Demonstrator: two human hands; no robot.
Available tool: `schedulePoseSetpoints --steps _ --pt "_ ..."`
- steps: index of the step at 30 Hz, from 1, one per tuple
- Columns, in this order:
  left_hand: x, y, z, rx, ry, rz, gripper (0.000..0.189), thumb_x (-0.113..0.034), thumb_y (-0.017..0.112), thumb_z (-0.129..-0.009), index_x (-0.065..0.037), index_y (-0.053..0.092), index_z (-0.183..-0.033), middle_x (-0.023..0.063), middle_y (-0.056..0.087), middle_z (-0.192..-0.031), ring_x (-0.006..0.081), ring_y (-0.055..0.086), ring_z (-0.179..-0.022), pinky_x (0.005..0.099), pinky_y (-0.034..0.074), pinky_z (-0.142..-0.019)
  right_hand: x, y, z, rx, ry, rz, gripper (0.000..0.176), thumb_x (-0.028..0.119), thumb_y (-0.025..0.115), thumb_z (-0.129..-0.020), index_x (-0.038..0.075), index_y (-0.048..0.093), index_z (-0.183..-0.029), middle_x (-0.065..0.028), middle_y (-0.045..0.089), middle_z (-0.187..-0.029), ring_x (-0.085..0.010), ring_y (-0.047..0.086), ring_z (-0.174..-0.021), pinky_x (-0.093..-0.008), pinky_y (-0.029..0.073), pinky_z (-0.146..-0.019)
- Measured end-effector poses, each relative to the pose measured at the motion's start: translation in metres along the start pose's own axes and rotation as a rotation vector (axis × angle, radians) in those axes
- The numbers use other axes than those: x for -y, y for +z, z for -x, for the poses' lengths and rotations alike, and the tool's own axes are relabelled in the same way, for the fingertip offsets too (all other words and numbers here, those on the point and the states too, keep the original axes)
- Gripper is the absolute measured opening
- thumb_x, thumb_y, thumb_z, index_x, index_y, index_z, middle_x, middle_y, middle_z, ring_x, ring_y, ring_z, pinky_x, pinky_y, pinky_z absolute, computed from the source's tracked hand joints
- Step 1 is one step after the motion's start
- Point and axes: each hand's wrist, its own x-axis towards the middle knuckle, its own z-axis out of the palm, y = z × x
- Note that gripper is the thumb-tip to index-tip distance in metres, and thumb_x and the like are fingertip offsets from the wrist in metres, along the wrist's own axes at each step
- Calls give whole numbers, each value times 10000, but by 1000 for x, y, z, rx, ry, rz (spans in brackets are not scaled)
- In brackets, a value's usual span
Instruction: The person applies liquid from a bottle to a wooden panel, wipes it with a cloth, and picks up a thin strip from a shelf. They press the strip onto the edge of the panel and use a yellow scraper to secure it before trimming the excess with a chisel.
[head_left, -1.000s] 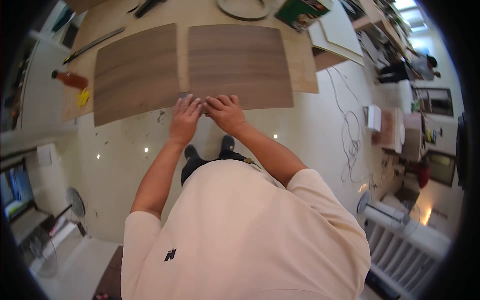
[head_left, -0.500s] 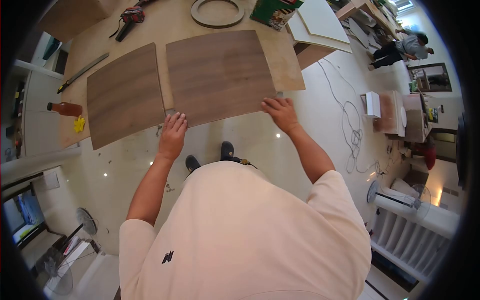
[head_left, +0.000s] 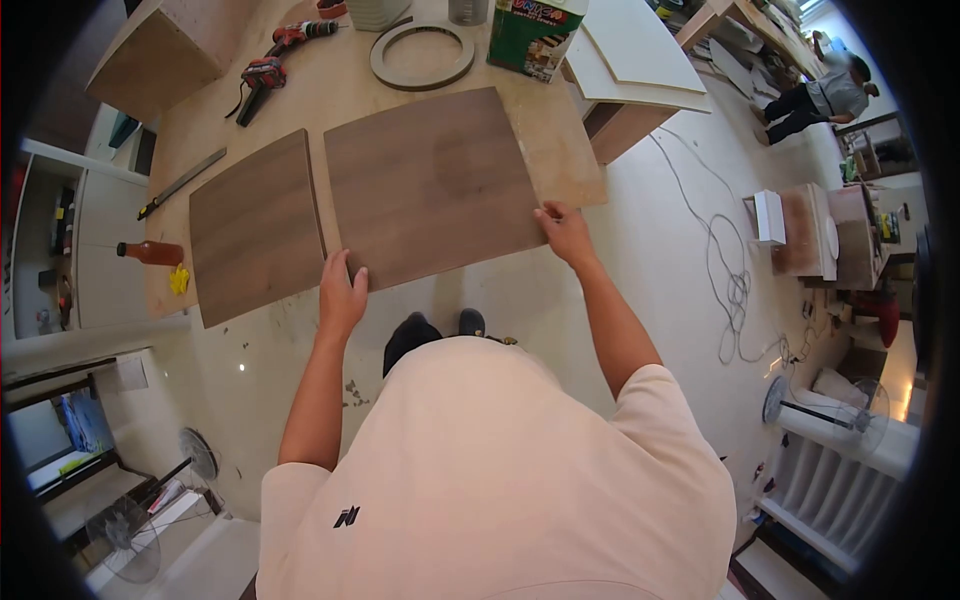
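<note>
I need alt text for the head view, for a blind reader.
A person's right hand grips one near corner of a brown panel, the left hand at the other. A second panel lies beside it on a table, with a red drill, ring and green box beyond.

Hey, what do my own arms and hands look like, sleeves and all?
Your bare left hand and bare right hand show no gloves or watch. Your pale cream fabric shirt has short sleeves leaving both forearms uncovered, and a small black angular mark.
</note>
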Motion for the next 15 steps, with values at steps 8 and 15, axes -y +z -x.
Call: schedulePoseSetpoints --steps 8,15 --pt "18 26 -47 -19 -287 42 552 -153 719 -785 51 518 -1258 235 598 -1156 340 591 -1078 407 467 -930 6 5 -13 54 221 -133 444 303 695 -857 -67 643 -1098 -173 694 -941 -237 655 -868 -338 513 -770" --pt "22 8 -57 109 -499 246 632 -170 744 -778 32 484 -1317 188 631 -1070 270 619 -990 363 490 -867 7 5 -16 102 296 -175 502 318 711 -857 -57 600 -1172 -157 673 -1011 -216 637 -893 -331 507 -765"
